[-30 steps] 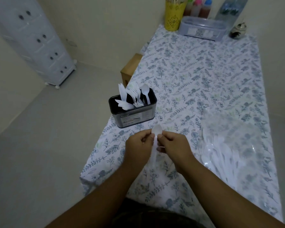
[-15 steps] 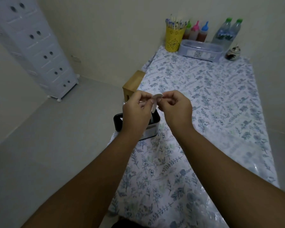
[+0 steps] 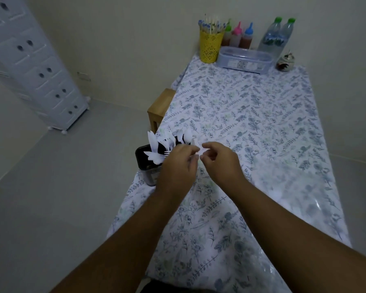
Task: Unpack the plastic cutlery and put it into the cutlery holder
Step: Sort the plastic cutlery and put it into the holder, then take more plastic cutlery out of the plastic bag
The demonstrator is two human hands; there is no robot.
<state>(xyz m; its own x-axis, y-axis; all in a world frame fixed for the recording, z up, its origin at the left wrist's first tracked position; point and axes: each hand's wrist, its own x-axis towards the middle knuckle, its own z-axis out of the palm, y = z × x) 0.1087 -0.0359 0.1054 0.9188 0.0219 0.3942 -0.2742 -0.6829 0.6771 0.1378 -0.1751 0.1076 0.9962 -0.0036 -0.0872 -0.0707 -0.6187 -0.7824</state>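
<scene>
The black cutlery holder [image 3: 145,163] stands at the table's left edge, with several white plastic forks and spoons [image 3: 156,149] sticking out of it. My left hand [image 3: 178,168] hovers over the holder's right side and covers it, fingertips pinching a white plastic spoon [image 3: 192,142] that stands among the others. Just to its right, my right hand [image 3: 220,163] pinches a small pale scrap [image 3: 202,151], apparently clear wrapping. The two hands almost touch. A clear plastic bag of cutlery [image 3: 294,187] lies blurred on the table to the right.
The table has a floral cloth [image 3: 251,115]. At its far end stand a yellow holder of sticks [image 3: 210,46], sauce bottles [image 3: 239,38], a clear lidded box [image 3: 244,60], water bottles [image 3: 277,38] and a small jar [image 3: 285,62]. A wooden stool [image 3: 160,106] and a white drawer unit [image 3: 34,66] are on the left.
Both hands rose from the table's near edge with the spoon and moved out over the holder. They have since parted a little, and the spoon now stands among the cutlery.
</scene>
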